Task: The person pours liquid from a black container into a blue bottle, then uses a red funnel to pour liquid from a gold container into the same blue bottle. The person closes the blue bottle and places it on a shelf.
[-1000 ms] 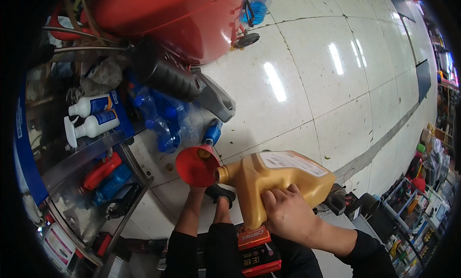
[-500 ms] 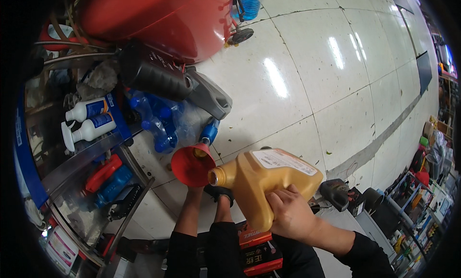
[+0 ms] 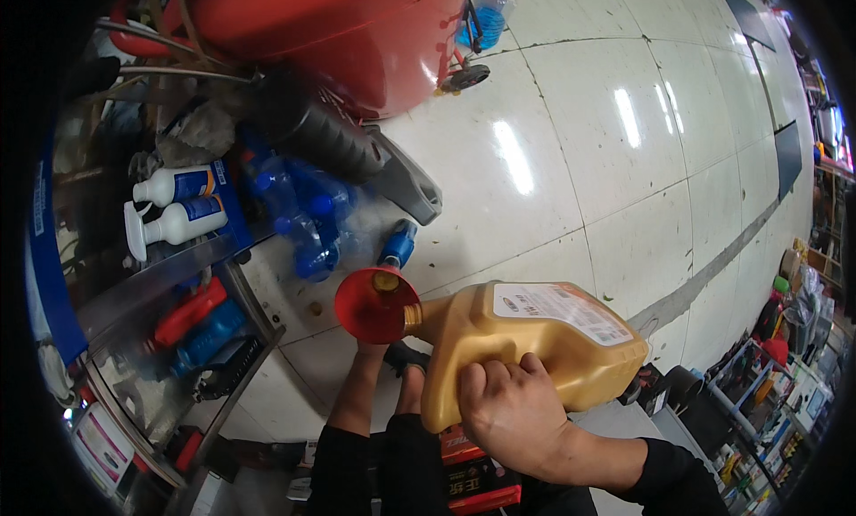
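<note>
My right hand (image 3: 513, 413) is closed around the handle of a gold plastic jug (image 3: 571, 360) with a white label. The jug lies tipped on its side, its uncapped mouth pointing left at the right rim of a red funnel (image 3: 357, 315). A yellowish-brown patch shows inside the funnel's bowl; whether liquid is flowing I cannot make out. My left forearm comes up from below, and the left hand (image 3: 371, 347) is behind the funnel with its fingers hidden. Just beyond the funnel is a blue bottle-like item (image 3: 398, 244).
A big red tank (image 3: 357, 43) on wheels stands at the upper left. Near it are a black-and-grey container (image 3: 406, 181), clear bottles with blue caps (image 3: 303, 239) and a shelf with white spray bottles (image 3: 187, 220). Pale tiles (image 3: 615, 186) cover the floor. Red-and-black boxes (image 3: 481, 480) lie below.
The gold jug has tipped further and its mouth has come up to the funnel's rim. The funnel appears a little further right, as the whole view has shifted.
</note>
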`<state>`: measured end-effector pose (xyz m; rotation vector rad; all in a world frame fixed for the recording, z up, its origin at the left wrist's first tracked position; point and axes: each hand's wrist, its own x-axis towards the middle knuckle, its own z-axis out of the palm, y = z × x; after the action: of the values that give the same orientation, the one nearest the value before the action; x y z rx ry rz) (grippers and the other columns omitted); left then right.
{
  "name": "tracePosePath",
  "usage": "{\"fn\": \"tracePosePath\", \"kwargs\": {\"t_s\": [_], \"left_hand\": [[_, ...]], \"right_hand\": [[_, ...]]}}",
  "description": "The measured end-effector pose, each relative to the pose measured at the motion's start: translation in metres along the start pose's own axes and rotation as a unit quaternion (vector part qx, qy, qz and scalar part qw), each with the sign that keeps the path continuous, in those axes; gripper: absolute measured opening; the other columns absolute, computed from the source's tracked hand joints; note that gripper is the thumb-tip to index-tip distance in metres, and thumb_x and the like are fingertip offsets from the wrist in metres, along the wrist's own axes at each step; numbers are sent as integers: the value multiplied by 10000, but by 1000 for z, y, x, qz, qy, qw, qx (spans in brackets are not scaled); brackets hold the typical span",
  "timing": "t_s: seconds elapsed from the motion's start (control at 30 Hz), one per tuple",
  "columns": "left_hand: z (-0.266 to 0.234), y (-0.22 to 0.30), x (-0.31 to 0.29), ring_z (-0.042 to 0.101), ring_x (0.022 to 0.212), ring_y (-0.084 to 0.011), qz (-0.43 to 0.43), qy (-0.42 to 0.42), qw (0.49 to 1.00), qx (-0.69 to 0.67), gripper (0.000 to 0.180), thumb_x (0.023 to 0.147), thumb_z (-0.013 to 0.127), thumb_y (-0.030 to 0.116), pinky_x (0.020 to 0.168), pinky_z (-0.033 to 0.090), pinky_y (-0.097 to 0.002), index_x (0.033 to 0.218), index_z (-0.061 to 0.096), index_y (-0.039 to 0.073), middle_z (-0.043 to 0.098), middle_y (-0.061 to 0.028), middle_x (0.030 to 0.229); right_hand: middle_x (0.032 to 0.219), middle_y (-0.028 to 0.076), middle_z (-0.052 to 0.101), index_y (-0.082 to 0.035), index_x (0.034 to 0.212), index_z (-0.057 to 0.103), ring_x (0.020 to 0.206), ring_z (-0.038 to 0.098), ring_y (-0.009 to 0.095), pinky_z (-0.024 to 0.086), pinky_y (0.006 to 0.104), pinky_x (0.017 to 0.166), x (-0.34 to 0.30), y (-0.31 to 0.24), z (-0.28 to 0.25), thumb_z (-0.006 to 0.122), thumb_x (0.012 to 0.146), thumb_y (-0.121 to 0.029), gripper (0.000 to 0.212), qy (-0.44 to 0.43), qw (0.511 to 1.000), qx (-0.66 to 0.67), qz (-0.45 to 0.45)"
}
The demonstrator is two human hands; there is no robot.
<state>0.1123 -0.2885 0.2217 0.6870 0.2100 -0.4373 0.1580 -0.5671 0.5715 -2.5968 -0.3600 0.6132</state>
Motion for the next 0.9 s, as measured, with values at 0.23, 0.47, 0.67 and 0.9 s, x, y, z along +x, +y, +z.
{"fn": "tracePosePath", "kwargs": {"t_s": [0.23,0.47,0.67,0.9], "left_hand": [[-3,-7,-2,459,1484,-263,-12,-17,998,-53,574,1114,521,244,1259,351,-427,1627,320,84,435,-108,1638],[-4,-8,-1,469,1477,-263,-21,-31,994,-106,574,1109,532,233,1255,359,-425,1623,328,79,444,-109,1633],[-17,-13,-3,477,1471,-263,-38,-51,971,-230,573,1105,542,224,1251,365,-424,1619,336,75,452,-109,1628],[-56,-32,-15,433,1505,-266,14,16,993,120,677,1076,592,280,1267,332,-437,1648,273,106,399,-106,1666]], "right_hand": [[670,68,575,-53,828,521,548,621,229,466,399,603,10,-19,-6,686,803,-145,190,-25,998,-45,27],[666,65,574,-52,827,524,537,629,227,476,398,610,16,-26,-9,674,827,-140,173,-36,997,-54,43],[672,75,582,-48,832,526,550,636,235,479,406,615,15,-26,-9,662,839,-130,159,-47,997,-43,49],[692,86,589,-45,843,522,558,628,264,486,418,623,6,-9,-4,708,783,-157,226,-30,999,-18,33]]}}
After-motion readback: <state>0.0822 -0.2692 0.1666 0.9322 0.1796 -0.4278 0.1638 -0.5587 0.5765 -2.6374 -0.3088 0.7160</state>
